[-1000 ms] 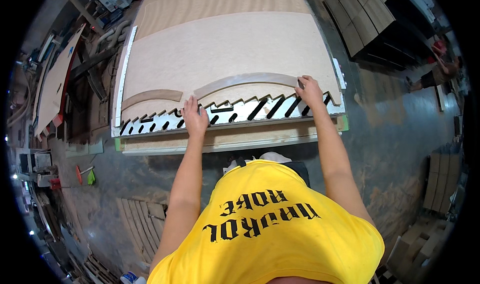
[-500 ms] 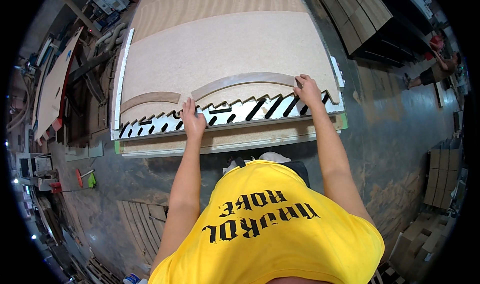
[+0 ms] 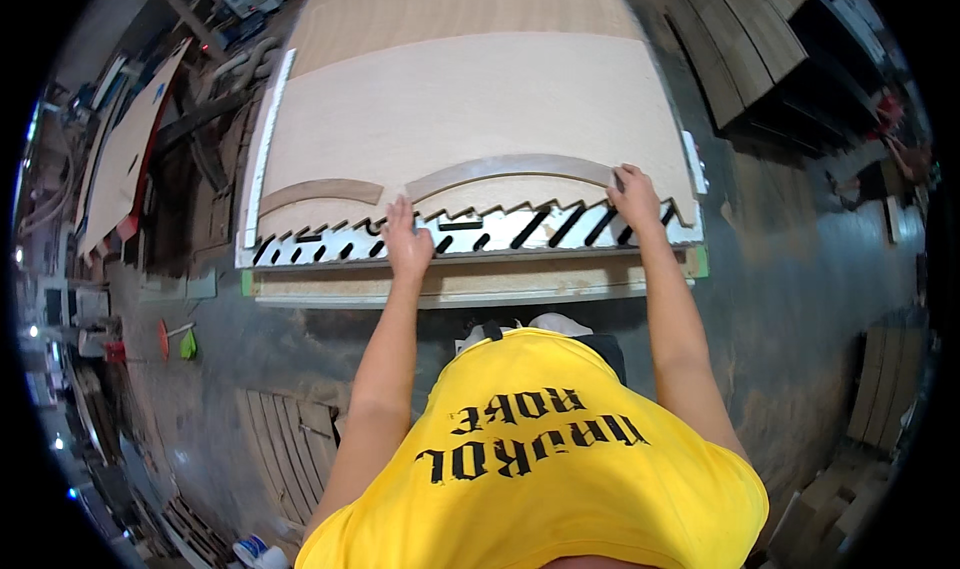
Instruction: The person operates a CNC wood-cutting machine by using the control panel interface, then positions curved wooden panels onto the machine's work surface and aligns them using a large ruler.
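A long curved wooden strip lies arched on the pale board. My right hand is at its right end, with the fingers bent and closed on that end. By the strip's left end, my left hand rests with its fingers stretched out, holding nothing. Its fingertips are close to the strip; I cannot tell whether they touch. A shorter, browner curved strip lies to the left. Below both strips runs a white panel with a sawtooth edge and dark slanted slots, partly covered by my left hand.
The board lies on a large stack with a pale lower sheet. A white rail edges its left side. Stacked brown panels stand at the far right, near another person. Slats lie on the floor to the left.
The whole view has shifted slightly to the right. Both hands stay in nearly the same places relative to the long curved strip, which has not visibly moved on the board.
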The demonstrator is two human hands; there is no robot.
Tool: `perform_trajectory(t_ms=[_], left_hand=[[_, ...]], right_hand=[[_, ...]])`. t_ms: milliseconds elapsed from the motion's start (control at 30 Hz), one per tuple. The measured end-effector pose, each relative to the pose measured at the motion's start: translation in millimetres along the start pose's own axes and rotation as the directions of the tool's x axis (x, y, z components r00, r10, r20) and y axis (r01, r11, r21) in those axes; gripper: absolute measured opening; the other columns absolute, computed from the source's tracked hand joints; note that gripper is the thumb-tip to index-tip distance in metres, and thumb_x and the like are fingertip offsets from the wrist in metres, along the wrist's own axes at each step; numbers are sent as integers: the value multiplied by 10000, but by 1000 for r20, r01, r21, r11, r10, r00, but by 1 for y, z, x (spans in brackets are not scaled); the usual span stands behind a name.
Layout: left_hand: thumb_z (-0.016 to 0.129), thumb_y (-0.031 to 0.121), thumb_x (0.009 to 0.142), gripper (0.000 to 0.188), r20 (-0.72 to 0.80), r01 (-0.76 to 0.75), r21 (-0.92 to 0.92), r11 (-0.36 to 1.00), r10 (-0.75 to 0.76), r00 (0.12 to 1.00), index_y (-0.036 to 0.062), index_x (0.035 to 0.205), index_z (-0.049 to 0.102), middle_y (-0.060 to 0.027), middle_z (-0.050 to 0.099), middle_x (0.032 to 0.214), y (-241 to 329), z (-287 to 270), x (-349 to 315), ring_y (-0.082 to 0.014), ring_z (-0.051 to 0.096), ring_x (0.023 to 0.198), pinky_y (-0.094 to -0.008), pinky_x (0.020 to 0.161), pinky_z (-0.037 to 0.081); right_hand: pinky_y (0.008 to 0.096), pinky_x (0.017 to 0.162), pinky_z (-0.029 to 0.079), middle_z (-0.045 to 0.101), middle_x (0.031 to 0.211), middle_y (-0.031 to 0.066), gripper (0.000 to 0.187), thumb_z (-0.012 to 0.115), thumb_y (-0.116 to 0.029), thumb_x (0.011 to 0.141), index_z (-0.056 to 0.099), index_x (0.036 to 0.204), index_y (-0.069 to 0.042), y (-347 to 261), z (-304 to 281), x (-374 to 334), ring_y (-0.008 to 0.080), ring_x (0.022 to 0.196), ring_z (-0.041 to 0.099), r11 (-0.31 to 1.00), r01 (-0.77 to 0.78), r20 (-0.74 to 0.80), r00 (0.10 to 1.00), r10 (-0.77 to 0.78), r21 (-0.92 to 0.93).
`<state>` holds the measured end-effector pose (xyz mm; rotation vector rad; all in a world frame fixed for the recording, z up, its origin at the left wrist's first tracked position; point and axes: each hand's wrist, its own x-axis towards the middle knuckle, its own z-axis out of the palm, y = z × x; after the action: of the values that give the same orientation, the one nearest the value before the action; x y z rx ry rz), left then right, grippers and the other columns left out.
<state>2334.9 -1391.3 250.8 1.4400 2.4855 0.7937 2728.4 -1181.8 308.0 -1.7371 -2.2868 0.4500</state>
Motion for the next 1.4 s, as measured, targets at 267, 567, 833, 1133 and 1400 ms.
perform_trajectory(t_ms=[267, 567, 833, 1133, 1400], left_hand=[[612, 118, 847, 606, -206, 9, -43, 999, -17, 978, -15, 1431, 518, -217, 514, 1487, -39, -34, -9, -385, 449, 1397, -506, 1197, 285], [688, 152, 821, 610, -471, 239, 70, 969, -179, 864, -42, 1378, 531, -272, 570, 1368, -261, -168, 49, -427, 523, 1284, -515, 1116, 378], [717, 320, 822, 675, -280, 413, 212, 886, -350, 894, 161, 1451, 530, -151, 516, 1418, -289, -220, 76, -388, 436, 1314, -542, 1113, 333], [746, 362, 784, 444, -106, 349, 72, 934, -341, 934, 121, 1157, 722, -161, 714, 1085, -322, -243, 100, -376, 676, 1032, -497, 869, 543], [764, 437, 822, 503, 161, 353, -257, 900, -321, 933, 83, 1176, 726, -177, 756, 1018, -227, -219, 156, -354, 730, 940, -455, 823, 560]], right_hand=[[464, 1085, 429, 584, 1339, 197, 423, 626, -75, 881, 601, 1299, -14, -58, 24, -14, 393, 1254, 535, 978, 146, -338, 937, -89, 146], [314, 680, 529, 680, 925, 65, 526, 647, -157, 942, 523, 1444, -60, -285, 95, -69, 146, 721, 632, 654, 51, 191, 937, -293, 755], [299, 607, 532, 677, 870, 92, 959, 646, -90, 915, 15, 1637, -61, -375, 176, -102, 151, 676, 650, 547, -357, 522, 835, -177, 757], [281, 680, 522, 657, 820, 51, 911, 626, -69, 920, 63, 1637, -59, -395, 191, -96, 133, 718, 638, 567, -358, 457, 888, -37, 742], [300, 698, 536, 685, 888, 85, 905, 607, -81, 934, 37, 1636, -49, -405, 183, -86, 157, 743, 671, 577, -369, 476, 879, -39, 729]])
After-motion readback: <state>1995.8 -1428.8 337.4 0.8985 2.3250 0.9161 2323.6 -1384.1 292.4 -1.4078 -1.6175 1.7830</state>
